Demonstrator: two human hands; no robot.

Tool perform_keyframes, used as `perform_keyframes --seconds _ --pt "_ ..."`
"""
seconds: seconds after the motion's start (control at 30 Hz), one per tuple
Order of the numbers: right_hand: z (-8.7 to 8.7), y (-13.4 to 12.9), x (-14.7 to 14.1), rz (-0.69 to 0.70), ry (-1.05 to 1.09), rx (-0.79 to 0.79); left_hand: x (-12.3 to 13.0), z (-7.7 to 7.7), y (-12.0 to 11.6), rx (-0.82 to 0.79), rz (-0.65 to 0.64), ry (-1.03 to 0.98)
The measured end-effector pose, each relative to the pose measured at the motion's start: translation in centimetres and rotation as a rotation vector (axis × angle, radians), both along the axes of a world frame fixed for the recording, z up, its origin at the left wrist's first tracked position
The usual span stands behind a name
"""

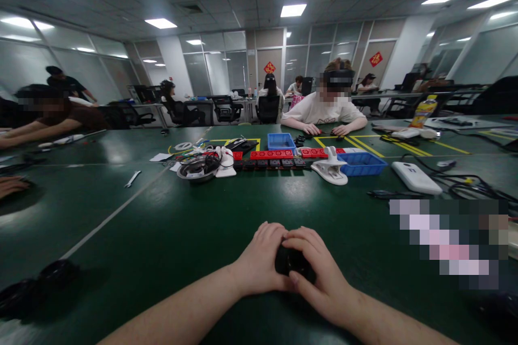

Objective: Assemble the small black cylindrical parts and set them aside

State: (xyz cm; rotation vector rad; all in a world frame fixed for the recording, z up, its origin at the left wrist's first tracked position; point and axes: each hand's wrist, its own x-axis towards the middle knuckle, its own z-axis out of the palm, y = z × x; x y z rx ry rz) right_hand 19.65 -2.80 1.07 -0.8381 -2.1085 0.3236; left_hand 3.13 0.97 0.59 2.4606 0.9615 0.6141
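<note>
Close in front of me, a black rounded object (295,263) sits between my hands, low over the green table. My left hand (265,256) curls around its left side, fingers bent over the top. From the right, my right hand (319,264) grips the same object, with its thumb across the near side and its fingers over the top. Much of the object is covered by my fingers, so its exact kind cannot be made out. Two black round pieces (59,272) lie at the table's left near side, apart from my hands.
Across the middle stand a metal bowl (198,175) of cables, red sockets (271,154), a white clamp (331,167) and a blue bin (362,164). A wrench (133,179) lies left; a white box (416,178) and cables lie right. A person (324,102) works opposite.
</note>
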Motion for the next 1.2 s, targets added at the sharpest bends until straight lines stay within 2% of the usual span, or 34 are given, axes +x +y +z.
perform_keyframes --seconds 0.13,0.37,0.53,0.7,0.9,1.03,1.2 --pt "-0.5 0.3 -0.1 -0.119 0.042 -0.075 0.4 -0.2 -0.5 -0.015 0.054 0.023" --pt "-0.2 0.3 -0.5 -0.126 -0.016 -0.153 0.9 -0.3 -1.1 -0.025 0.055 0.089" --pt "-0.1 0.3 -0.6 -0.147 -0.050 -0.168 0.8 -0.3 -0.9 -0.021 0.063 0.056" --pt "-0.1 0.3 -0.5 -0.090 -0.024 -0.152 0.4 -0.1 -0.5 -0.022 0.008 0.058" --pt "0.4 0.0 -0.3 0.071 0.008 -0.078 0.0 -0.3 0.1 0.008 -0.127 0.063" --pt "0.8 -0.4 -0.2 0.143 -0.042 -0.043 0.1 -0.5 0.2 0.010 -0.130 0.075" --pt "1.0 -0.7 0.0 0.148 -0.057 -0.037 0.0 -0.7 0.1 0.011 -0.144 0.076"
